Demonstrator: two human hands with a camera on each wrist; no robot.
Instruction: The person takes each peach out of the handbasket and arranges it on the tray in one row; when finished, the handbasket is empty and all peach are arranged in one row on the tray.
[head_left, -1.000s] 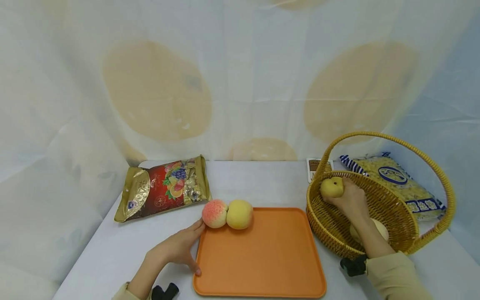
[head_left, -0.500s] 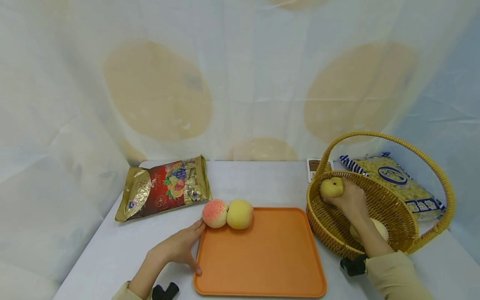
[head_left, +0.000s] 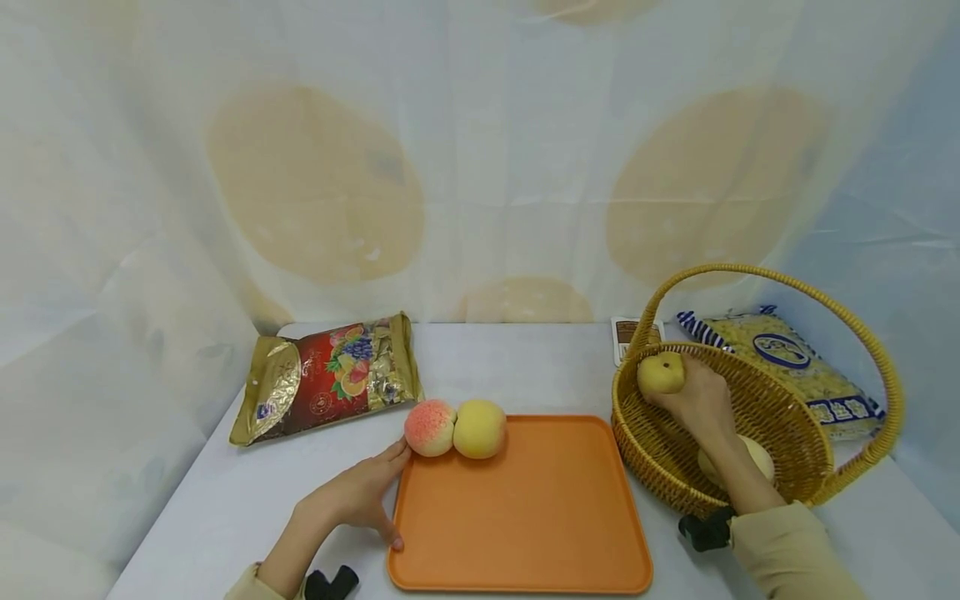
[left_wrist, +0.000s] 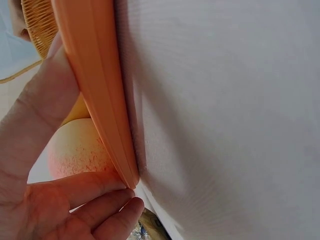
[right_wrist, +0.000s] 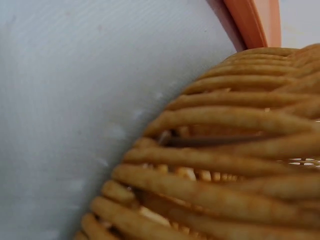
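Observation:
In the head view my left hand (head_left: 352, 497) lies spread along the left side of an orange tray (head_left: 525, 508), its thumb and fingertips touching the rim. The left wrist view shows the thumb (left_wrist: 42, 102) against the tray's edge. A pink-and-yellow peach (head_left: 430, 427) and a yellower peach (head_left: 480, 429) sit side by side at the tray's far left corner. My right hand (head_left: 701, 400) reaches into a wicker basket (head_left: 795, 433) and grips a round yellow fruit (head_left: 662, 373) with a dark dimple. Partly behind the forearm lies a pale yellow fruit (head_left: 759, 457).
At the back left lies a red and gold snack bag (head_left: 326, 379). A yellow bag with striped ends (head_left: 795, 358) lies behind the basket, whose tall handle (head_left: 847, 308) arches above it. Next to the basket's far left side is a small card-like packet (head_left: 624, 333).

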